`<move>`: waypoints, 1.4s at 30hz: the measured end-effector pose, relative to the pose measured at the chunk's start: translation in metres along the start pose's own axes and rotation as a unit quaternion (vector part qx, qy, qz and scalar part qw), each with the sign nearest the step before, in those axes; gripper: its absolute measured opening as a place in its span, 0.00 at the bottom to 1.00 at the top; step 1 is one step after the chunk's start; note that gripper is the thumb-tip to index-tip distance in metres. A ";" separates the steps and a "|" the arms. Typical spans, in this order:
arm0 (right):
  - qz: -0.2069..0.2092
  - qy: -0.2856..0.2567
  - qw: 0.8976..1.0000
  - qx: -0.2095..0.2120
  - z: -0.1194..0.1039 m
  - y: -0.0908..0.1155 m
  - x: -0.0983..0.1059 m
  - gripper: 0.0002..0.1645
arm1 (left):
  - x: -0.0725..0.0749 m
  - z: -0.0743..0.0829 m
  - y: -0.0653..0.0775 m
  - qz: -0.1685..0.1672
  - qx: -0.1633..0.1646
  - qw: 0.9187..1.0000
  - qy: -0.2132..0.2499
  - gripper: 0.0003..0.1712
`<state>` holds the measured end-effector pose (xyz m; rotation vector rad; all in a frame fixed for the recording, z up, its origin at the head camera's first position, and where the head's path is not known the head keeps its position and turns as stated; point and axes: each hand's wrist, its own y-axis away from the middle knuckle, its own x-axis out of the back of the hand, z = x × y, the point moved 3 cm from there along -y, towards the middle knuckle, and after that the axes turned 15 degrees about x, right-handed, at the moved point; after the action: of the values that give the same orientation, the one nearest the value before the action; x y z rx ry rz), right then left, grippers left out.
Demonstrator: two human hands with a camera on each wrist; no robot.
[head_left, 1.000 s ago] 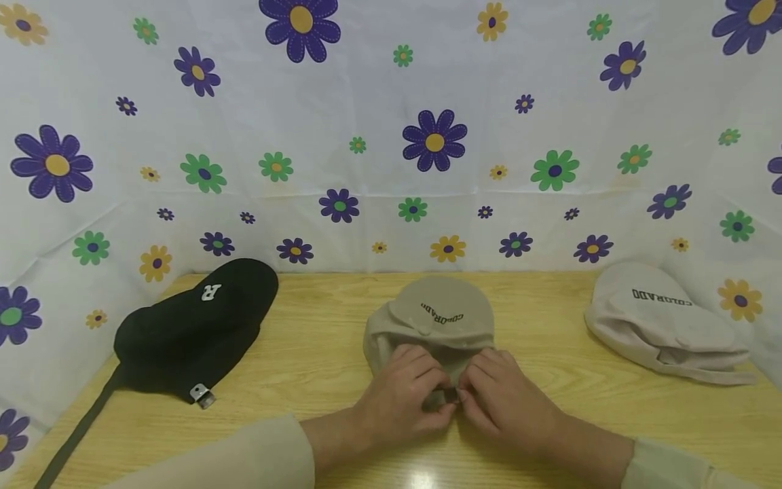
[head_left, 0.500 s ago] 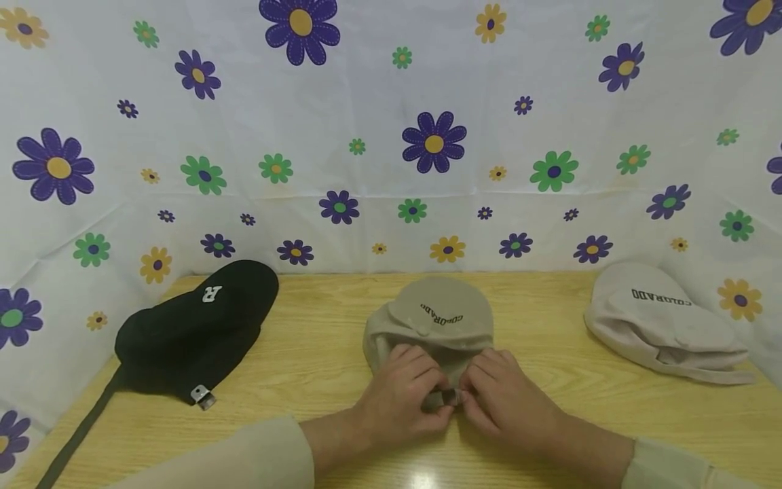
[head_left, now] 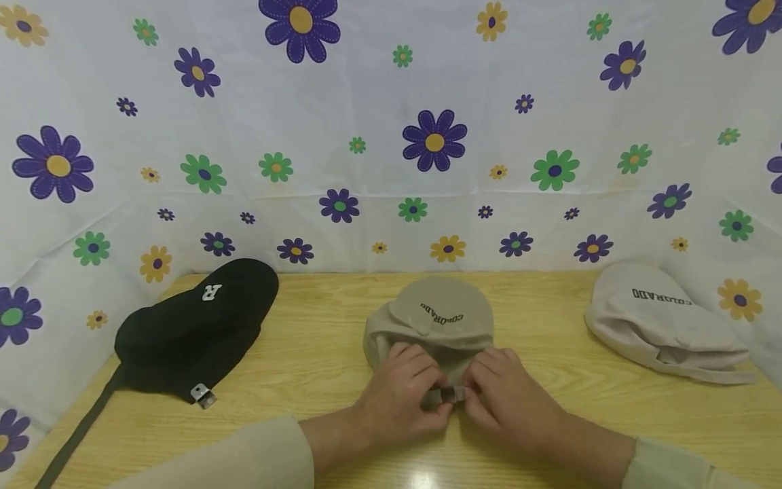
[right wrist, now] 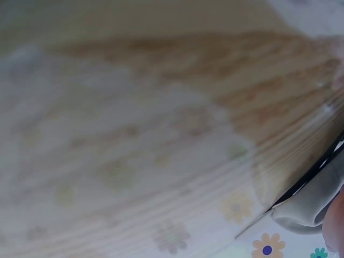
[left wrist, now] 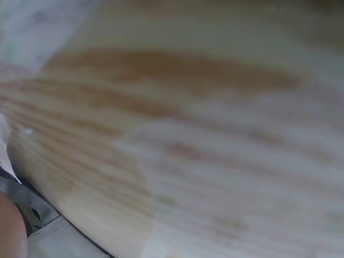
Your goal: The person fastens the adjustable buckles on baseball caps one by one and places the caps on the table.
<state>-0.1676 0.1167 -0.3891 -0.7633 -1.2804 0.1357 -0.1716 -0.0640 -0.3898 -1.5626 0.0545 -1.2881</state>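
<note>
The khaki cloth cap point(head_left: 449, 304) was turned open side near; its buckled grey-khaki fabric strap point(head_left: 432, 399), aligned left-to-right, was pinched by left hand point(head_left: 400, 390) and right hand point(head_left: 510, 397).

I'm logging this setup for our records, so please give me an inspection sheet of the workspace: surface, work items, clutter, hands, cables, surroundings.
Surface: wooden table, glare near the front.
Work items: tan cap in the middle, marked COLORADO; its strap has a clasp.
Clutter: black cap on the left, long tail trailing; pale cap on the right.
Hands: left hand and right hand pinch the strap either side of the clasp.
Cables: nothing seen.
Surroundings: flowered cloth behind and at both sides.
</note>
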 end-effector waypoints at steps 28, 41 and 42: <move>0.006 -0.004 1.000 -0.027 0.004 0.001 0.002 0.09 | 0.000 -0.002 0.000 0.000 0.006 1.000 -0.005 0.14; -0.022 -0.034 0.998 -0.054 0.005 0.003 -0.001 0.06 | -0.002 -0.002 0.001 -0.019 0.019 1.000 0.002 0.14; -0.025 -0.037 0.997 -0.055 0.005 0.003 -0.001 0.05 | -0.002 -0.002 0.001 -0.013 0.014 1.000 0.002 0.14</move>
<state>-0.1713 0.1207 -0.3915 -0.8252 -1.3856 0.0540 -0.1735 -0.0649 -0.3919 -1.5413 0.0195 -1.3080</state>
